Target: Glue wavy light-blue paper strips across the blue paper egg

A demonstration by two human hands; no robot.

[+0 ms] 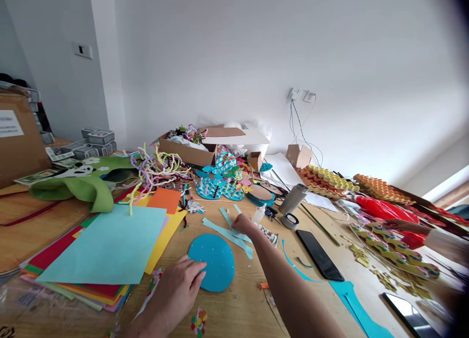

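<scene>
A round blue disc (216, 260) dotted with small whitish spots lies flat on the table. My left hand (179, 284) is closed at its left edge, thumb and fingers pressed on the rim. Farther off, my right hand (242, 223) reaches over pale blue paper strips (227, 233), its fingers closed on one of them; the fingertips are partly hidden. Right beside that hand stands a white glue bottle (259, 214). Colourful paper dots (199, 321) lie in a small pile near my left wrist.
Coloured paper sheets (106, 245) are stacked at left, below fuzzy pipe cleaners (161, 164). Decorated blue pieces (220, 181) sit behind. To the right are a metal flask (293, 199), a tape roll (290, 221), a black phone (319, 255) and another person's hand (399, 224).
</scene>
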